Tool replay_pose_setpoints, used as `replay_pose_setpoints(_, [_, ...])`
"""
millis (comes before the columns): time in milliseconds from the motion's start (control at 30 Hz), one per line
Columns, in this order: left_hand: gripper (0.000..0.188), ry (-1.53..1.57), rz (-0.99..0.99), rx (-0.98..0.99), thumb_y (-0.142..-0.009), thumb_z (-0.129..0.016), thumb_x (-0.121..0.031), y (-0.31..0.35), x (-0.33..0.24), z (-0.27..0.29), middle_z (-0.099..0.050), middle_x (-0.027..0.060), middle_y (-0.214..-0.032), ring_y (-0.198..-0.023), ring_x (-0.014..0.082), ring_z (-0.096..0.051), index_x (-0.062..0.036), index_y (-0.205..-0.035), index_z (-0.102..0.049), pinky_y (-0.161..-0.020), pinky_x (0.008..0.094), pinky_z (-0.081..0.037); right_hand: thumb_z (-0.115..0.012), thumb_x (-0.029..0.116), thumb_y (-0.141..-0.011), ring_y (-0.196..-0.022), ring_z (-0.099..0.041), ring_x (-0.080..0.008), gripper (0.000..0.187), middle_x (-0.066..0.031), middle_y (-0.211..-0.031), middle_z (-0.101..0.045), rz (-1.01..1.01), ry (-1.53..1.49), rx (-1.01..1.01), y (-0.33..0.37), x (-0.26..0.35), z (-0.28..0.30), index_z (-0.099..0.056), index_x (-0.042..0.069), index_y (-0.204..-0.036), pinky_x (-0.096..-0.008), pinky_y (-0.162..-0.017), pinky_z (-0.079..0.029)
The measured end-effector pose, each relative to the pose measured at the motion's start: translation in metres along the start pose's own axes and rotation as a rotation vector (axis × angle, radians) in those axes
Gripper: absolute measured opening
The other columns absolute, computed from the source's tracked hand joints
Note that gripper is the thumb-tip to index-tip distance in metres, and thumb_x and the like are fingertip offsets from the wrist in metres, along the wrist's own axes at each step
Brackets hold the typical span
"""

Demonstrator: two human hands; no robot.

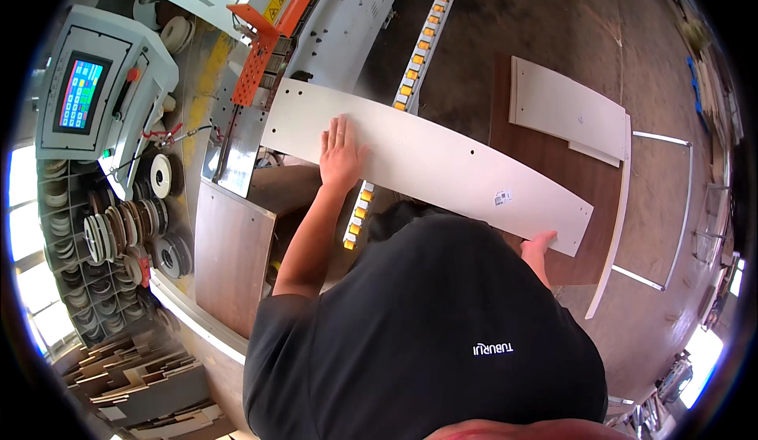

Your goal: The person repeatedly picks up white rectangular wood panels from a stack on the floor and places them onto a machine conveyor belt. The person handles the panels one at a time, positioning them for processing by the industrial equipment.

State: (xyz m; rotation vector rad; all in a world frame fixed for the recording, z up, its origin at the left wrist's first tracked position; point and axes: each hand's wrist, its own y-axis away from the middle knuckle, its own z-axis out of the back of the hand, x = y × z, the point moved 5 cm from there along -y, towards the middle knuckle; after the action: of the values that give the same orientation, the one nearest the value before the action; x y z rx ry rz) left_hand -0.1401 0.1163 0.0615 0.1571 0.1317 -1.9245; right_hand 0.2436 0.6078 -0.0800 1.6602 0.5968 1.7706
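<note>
A long white panel [426, 152] with small dark holes and a label near its right end spans the middle. Its left end lies at the edge of the machine [335, 26], and it crosses over a rail of yellow rollers [415, 59]. My left hand [341, 160] rests flat on the panel's left part, fingers stretched out and pointing away from me. At the near edge, close to the right end, my right hand [538, 246] grips the panel; its fingers below the edge are hidden.
An orange bracket [251, 65] stands above the panel's left end. Left of it is a control console [110, 85] with a lit screen. Rolls of edge banding [118, 231] sit at far left. Brown boards [230, 243] stand nearer. More white panels [568, 104] lie on a brown board at right.
</note>
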Motion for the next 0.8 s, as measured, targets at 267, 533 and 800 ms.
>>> replay_pose_setpoints(267, [0.049,0.087,-0.46,-0.006,-0.09,-0.066,-0.027,0.027,-0.08,-0.009,-0.054,0.0065,-0.148,-0.139,0.029,-0.045,-0.011,-0.136,-0.059,-0.113,0.0431,-0.039,-0.044,0.067,-0.101,-0.135,-0.053,-0.0306,0.087,-0.0093,-0.151,-0.052,0.021,-0.042,0.014,0.01,-0.002,0.002,-0.037,-0.002,-0.153,-0.0428,-0.113,-0.041])
replay_pose_setpoints(533, [0.005,0.19,-0.334,-0.08,-0.087,-0.065,-0.018,-0.023,-0.058,-0.018,-0.063,0.0029,-0.088,-0.091,0.0267,-0.064,-0.0147,-0.084,-0.066,-0.078,0.0416,-0.053,-0.048,0.07,-0.099,-0.135,-0.052,-0.0284,0.092,-0.0088,-0.152,-0.051,-0.038,0.041,-0.059,0.02,-0.003,0.013,-0.037,-0.004,-0.153,-0.0393,-0.112,-0.04])
replay_pose_setpoints(800, [0.008,0.096,-0.361,0.061,-0.088,-0.06,-0.016,-0.035,-0.073,-0.03,-0.064,0.0056,-0.089,-0.09,0.0275,-0.066,-0.0124,-0.083,-0.064,-0.074,0.0416,-0.056,-0.044,0.069,-0.101,-0.137,-0.049,-0.0282,0.09,-0.0093,-0.153,-0.05,-0.043,0.018,-0.087,0.034,0.002,0.009,-0.034,-0.003,-0.154,-0.0401,-0.114,-0.038])
